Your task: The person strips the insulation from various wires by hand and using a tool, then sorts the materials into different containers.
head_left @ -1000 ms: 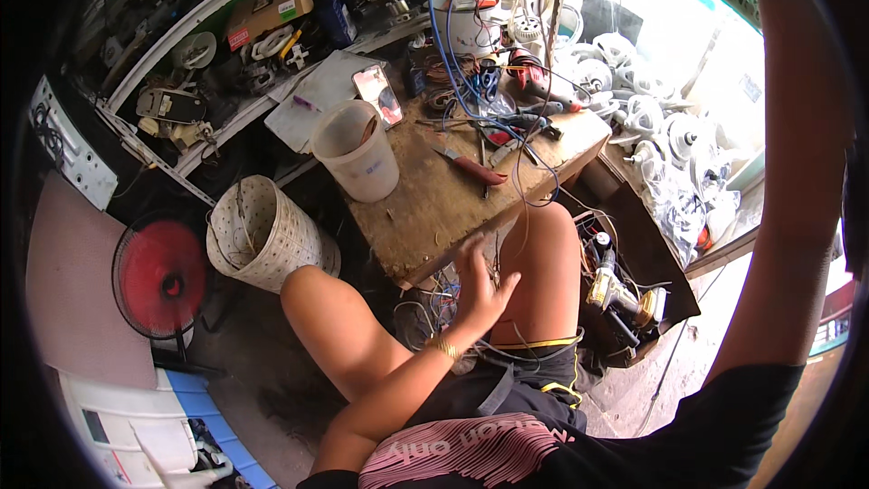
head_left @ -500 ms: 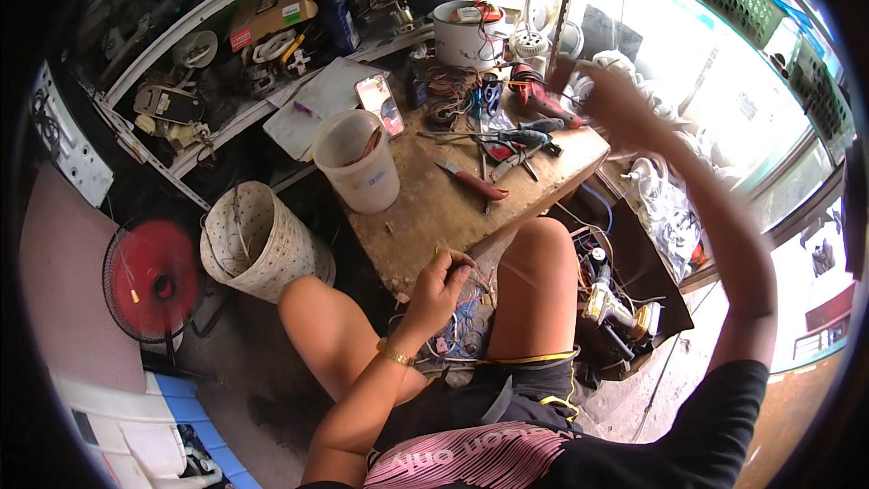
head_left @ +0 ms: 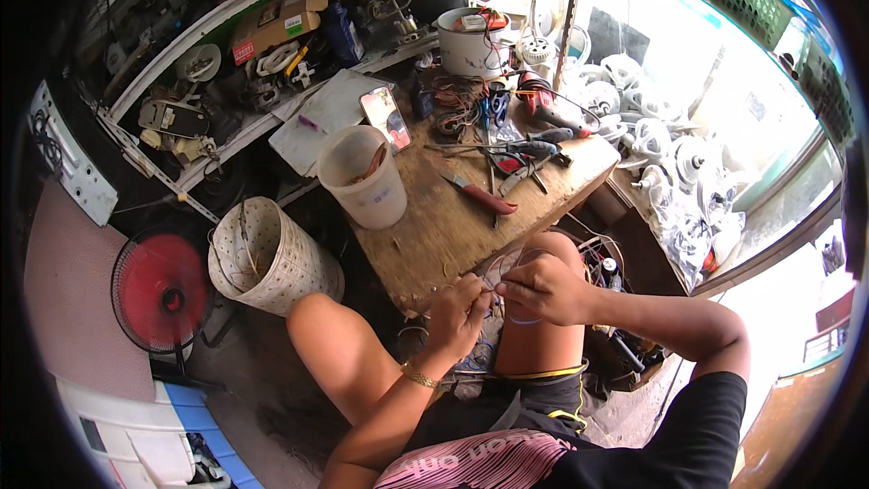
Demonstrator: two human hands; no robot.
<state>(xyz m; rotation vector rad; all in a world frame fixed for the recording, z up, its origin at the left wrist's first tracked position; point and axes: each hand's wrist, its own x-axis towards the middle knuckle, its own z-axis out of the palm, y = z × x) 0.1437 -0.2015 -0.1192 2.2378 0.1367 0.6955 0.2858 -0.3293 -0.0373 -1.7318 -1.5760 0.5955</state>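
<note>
Both hands meet above my lap, just off the near edge of the wooden worktable [head_left: 407, 254]. My left hand [head_left: 457, 315] is closed, thumb against fingers, on one end of a thin wire [head_left: 490, 291]. Close beside it, my right hand [head_left: 546, 290] pinches the same wire between thumb and fingertips. Thin loops of wire show around the right hand; where they lead is hidden. On the tabletop beyond lies a red-handled knife [head_left: 484, 196], apart from both hands. A translucent plastic bucket [head_left: 385, 204] with copper-coloured pieces inside stands at the table's left.
Pliers [head_left: 520, 158], a red power drill [head_left: 540, 100] and wire bundles [head_left: 453, 95] crowd the table's far side. A phone [head_left: 386, 118] leans behind the bucket. Left of the table stand a speckled bin [head_left: 299, 258] and a red fan [head_left: 161, 285]. White parts [head_left: 670, 154] are heaped at right.
My right hand has swung down from high over the table's right side to meet my left hand, and now pinches the wire. The left hand has shifted slightly right and down.
</note>
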